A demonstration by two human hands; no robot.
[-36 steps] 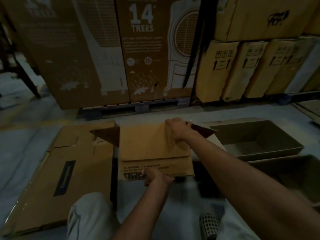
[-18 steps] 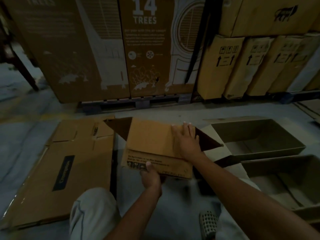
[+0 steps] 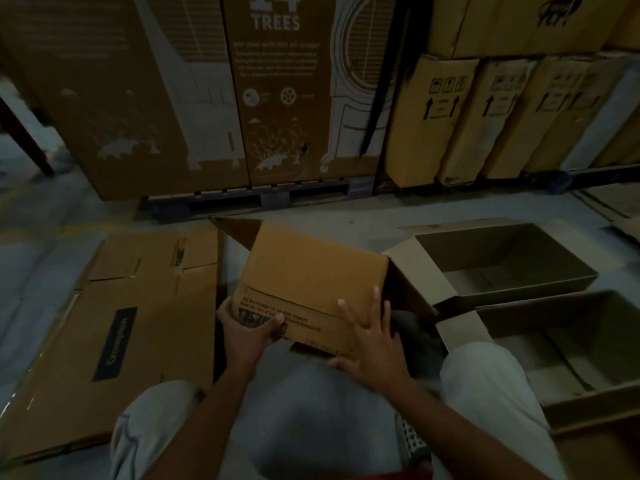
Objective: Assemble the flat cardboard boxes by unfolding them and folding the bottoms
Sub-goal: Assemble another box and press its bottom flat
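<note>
Dim warehouse, grey concrete floor (image 3: 41, 278), L hand (image 3: 247, 329) gripping box (image 3: 311, 282) corner, R hand (image 3: 372, 344) fingers spread flat on it

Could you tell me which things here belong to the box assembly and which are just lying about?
Job: box in hand, left hand, right hand, flat cardboard stack, two opened boxes.
Lying about: large printed cartons, upright packs, pallet.
</note>
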